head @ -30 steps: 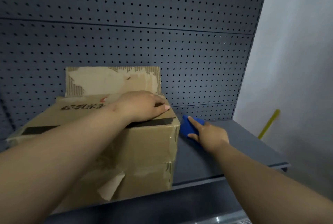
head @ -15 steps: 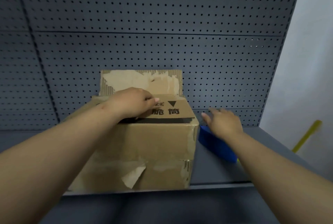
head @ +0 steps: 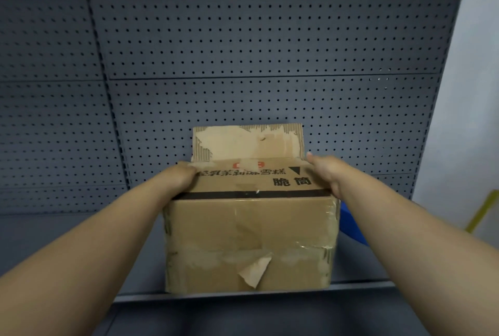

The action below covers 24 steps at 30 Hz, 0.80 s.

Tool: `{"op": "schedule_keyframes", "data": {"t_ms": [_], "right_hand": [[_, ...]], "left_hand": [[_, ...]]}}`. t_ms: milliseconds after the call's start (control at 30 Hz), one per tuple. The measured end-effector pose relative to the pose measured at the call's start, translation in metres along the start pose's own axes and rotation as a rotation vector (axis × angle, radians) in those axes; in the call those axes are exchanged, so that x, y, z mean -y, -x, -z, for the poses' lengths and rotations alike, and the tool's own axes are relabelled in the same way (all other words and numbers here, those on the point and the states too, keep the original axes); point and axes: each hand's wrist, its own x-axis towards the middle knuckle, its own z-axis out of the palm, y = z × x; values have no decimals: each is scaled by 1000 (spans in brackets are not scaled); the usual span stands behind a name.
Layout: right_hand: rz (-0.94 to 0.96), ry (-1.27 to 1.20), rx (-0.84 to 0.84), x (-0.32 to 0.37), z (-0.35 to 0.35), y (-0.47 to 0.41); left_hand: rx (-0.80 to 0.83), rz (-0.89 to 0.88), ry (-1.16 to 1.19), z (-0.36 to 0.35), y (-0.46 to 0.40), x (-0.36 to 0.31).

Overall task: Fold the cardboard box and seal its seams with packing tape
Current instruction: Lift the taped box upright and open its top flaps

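Observation:
A worn brown cardboard box (head: 249,238) stands on the grey shelf (head: 81,241), with torn paper on its front face. Its near top flap, printed with black characters, lies folded down flat. The far flap (head: 248,142) stands upright against the pegboard. My left hand (head: 176,177) grips the left end of the folded flap. My right hand (head: 325,173) presses flat on the flap's right corner, fingers stretched toward the back. A blue tape dispenser (head: 349,223) lies on the shelf to the right of the box, mostly hidden behind my right forearm.
A grey pegboard wall (head: 243,52) rises right behind the box. The shelf's front edge (head: 243,296) runs just under the box's front face. A yellow stick (head: 483,211) leans against the pale wall at the far right.
My right hand left the blue tape dispenser and came onto the right corner of the box top. My left hand slid to the flap's left end. The view shifted, centring the box.

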Motion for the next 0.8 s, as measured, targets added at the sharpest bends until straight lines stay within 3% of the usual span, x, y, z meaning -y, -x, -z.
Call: {"op": "schedule_keyframes", "data": {"t_ms": [133, 367, 533, 800], "right_hand": [[-40, -177, -53, -6, 2, 7], [8, 80, -136, -5, -4, 22], [66, 85, -241, -8, -7, 39], [311, 36, -470, -16, -46, 76]], "left_hand": [[2, -8, 220, -1, -5, 7], [42, 6, 368, -8, -11, 15], [15, -32, 481, -2, -7, 26], [-276, -157, 548, 35, 5, 54]]}}
